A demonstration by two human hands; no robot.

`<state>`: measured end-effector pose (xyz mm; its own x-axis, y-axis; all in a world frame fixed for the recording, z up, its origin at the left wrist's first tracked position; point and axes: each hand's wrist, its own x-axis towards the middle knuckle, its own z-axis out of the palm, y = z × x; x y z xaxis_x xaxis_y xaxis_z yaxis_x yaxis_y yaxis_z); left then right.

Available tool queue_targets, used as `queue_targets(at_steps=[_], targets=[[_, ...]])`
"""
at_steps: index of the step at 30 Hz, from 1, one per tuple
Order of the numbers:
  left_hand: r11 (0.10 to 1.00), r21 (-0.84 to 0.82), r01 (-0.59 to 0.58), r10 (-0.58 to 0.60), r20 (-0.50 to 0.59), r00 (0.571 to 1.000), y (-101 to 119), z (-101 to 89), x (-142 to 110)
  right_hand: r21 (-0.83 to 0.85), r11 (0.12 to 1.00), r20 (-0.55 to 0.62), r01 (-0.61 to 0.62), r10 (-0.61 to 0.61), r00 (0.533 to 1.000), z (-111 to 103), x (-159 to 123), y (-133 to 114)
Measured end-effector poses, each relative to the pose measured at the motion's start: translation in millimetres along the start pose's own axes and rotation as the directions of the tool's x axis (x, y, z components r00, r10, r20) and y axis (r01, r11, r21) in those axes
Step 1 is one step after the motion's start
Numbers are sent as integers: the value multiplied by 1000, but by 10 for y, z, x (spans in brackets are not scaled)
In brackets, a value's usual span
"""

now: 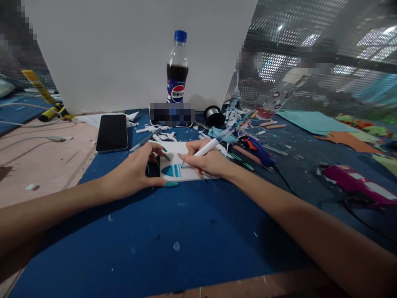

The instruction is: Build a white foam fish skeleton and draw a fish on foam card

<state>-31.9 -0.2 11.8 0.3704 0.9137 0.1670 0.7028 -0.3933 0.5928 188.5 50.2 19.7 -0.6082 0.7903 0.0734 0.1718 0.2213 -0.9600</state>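
Observation:
A small flat white board (173,150) lies on the blue mat, with blue marks coloured near its front edge: a rounded patch and several upright stripes. My right hand (208,159) grips a white marker pen (208,147), its blue end pointing up and right, its tip at the stripes. My left hand (144,163) bends around the board's left end. Its thumb lies along the front edge and its fingers rest on the top, holding the board. The right hand covers the board's right part.
A cola bottle (178,72) stands behind a propped phone (172,116). Another phone (112,132) lies back left. White scraps, a wire spool (214,116) and a blue glue gun (259,151) with a cord are at the right. A magenta tool (356,184) lies farther right.

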Motion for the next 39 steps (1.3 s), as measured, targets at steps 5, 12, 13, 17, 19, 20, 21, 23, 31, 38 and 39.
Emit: queue_targets(at_steps=[5, 12, 13, 17, 19, 20, 21, 23, 31, 38, 39], targets=[[1000, 2, 1, -1, 35, 999, -18, -5, 3, 30, 999, 6, 14, -14, 1000, 1, 1, 30], [1000, 8, -6, 6, -13, 1000, -25, 15, -11, 61, 998, 36, 0, -2, 999, -7, -1, 31], [1000, 10, -9, 9, -8, 1000, -27, 17, -11, 62, 998, 42, 0, -3, 999, -8, -1, 31], [1000, 13, -14, 14, -7, 1000, -33, 21, -11, 60, 998, 54, 7, -11, 998, -10, -3, 25], [1000, 14, -18, 18, -10, 1000, -30, 18, -12, 54, 999, 56, 2, -5, 998, -9, -6, 13], [1000, 12, -20, 20, -7, 1000, -28, 16, -11, 51, 999, 60, -5, 2, 998, -8, -8, 5], [1000, 10, -21, 21, -4, 1000, -26, 13, -10, 50, 999, 64, -11, 8, 998, -8, -10, -2], [1000, 6, -18, 18, 4, 1000, -21, 6, -4, 53, 998, 75, -23, 19, 997, -8, -12, -14], [1000, 3, -15, 15, -1, 1000, -13, 8, -2, 57, 998, 111, -1, -5, 994, -18, -8, -6], [1000, 3, -15, 16, -13, 1000, -16, 15, -8, 44, 999, 133, 23, -28, 991, -32, -5, 16], [1000, 1, -14, 14, -11, 1000, -14, 15, -8, 46, 999, 135, 26, -32, 990, -33, -5, 18]])
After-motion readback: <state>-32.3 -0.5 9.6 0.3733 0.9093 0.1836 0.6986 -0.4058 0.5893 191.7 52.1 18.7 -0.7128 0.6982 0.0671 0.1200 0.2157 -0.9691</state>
